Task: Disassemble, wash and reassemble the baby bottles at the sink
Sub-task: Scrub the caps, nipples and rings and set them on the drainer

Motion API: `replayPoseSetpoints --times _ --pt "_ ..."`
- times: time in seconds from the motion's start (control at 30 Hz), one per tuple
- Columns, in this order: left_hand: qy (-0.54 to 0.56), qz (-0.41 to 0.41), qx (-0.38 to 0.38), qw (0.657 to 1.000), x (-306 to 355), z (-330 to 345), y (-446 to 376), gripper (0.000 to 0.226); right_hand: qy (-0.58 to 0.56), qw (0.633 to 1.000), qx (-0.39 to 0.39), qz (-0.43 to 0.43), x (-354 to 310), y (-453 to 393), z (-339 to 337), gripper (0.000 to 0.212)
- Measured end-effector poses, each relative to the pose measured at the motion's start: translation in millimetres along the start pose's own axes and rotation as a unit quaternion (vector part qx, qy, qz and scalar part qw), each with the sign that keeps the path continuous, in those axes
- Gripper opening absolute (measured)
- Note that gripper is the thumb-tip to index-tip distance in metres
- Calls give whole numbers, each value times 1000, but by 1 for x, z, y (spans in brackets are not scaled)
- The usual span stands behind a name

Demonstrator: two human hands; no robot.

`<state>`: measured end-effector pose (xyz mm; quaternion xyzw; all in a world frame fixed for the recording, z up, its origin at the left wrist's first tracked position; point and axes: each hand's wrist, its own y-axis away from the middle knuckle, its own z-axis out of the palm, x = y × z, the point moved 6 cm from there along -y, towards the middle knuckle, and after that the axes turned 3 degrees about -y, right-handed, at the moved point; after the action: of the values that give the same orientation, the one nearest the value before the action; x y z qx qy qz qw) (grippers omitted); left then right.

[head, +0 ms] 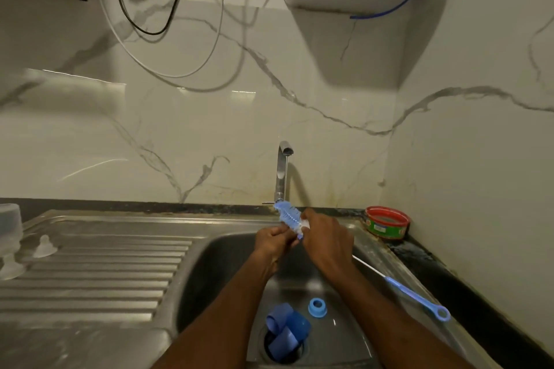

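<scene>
Over the sink basin [227,252], my right hand [326,238] grips a blue and white bottle brush [288,214] just below its bristle head. The brush's wire and blue handle [419,298] trail back to the right over the sink rim. My left hand [274,241] pinches the lower bristles; whether a small part sits between the fingers is hidden. A blue screw ring [317,307] lies on the basin floor. A blue cap and handle piece [287,332] rest on the drain. A clear bottle [10,225] and a clear nipple [45,246] stand on the drainboard at the left.
The chrome faucet [283,171] rises behind the basin, right behind the brush head. A red-rimmed green tub [386,223] sits on the dark counter at the back right. The ribbed steel drainboard [105,272] stretches left. Cables hang on the marble wall above.
</scene>
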<state>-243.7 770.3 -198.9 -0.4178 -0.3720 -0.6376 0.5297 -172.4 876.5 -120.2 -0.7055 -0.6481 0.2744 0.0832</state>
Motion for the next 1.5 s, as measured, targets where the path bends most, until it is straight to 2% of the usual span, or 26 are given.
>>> replayPoseSetpoints --times 0.17,0.2,0.27,0.33,0.37,0.43,0.5,0.63,0.7,0.8,0.83,0.9,1.0,1.07,1.17,1.23,1.27,1.33,1.43,1.5 --pt "-22 33 132 990 4 -24 -8 11 7 1000 -9 12 7 2 7 36" --pt "-26 30 122 992 4 -25 -9 11 3 1000 -12 0 7 2 9 37" --pt "-27 5 49 998 1 -16 -8 14 3 1000 -9 -14 5 2 8 39" --pt "-36 -11 -23 999 -3 -4 -7 17 3 1000 -3 3 7 -1 5 39" --pt "-52 -8 -34 998 -4 0 -5 16 2 1000 -7 16 8 -5 4 41" --pt "-82 13 -8 997 -2 0 -5 11 5 998 -39 59 14 -10 8 43" --pt "-94 28 50 994 0 -10 -8 10 8 994 -71 81 18 -10 13 42" --pt "-53 29 127 990 0 -25 -9 17 -21 999 -44 3 11 -1 13 37" --pt "-63 30 112 991 3 -21 -5 11 -27 999 -29 -14 8 1 9 37" --pt "-107 17 1 994 2 -3 0 12 -24 999 -28 -14 4 -6 8 42" --pt "-125 23 -5 992 2 -1 0 9 -20 999 -31 -7 5 -9 9 43" --pt "-139 48 53 988 6 -7 1 4 -17 999 -44 18 8 -9 11 36" --pt "-94 66 159 981 13 -27 2 5 -10 999 -42 -9 13 -3 17 20" --pt "-79 66 178 979 13 -35 -1 5 -33 998 -50 -23 13 -1 20 21" --pt "-66 39 100 992 8 -22 1 6 -57 998 -31 -18 10 -7 18 33" --pt "-91 35 27 995 4 -7 -1 13 -47 999 -20 5 13 -9 12 35" --pt "-107 44 15 993 5 -2 -2 13 -43 998 -25 25 17 -8 9 35" --pt "-105 64 39 992 7 -2 -3 11 -39 998 -28 45 27 -7 8 35" --pt "-101 87 120 984 10 -14 -3 11 -45 997 -34 47 32 -2 10 37" --pt "-101 84 168 977 8 -21 -3 10 -47 998 -11 28 28 0 7 36"
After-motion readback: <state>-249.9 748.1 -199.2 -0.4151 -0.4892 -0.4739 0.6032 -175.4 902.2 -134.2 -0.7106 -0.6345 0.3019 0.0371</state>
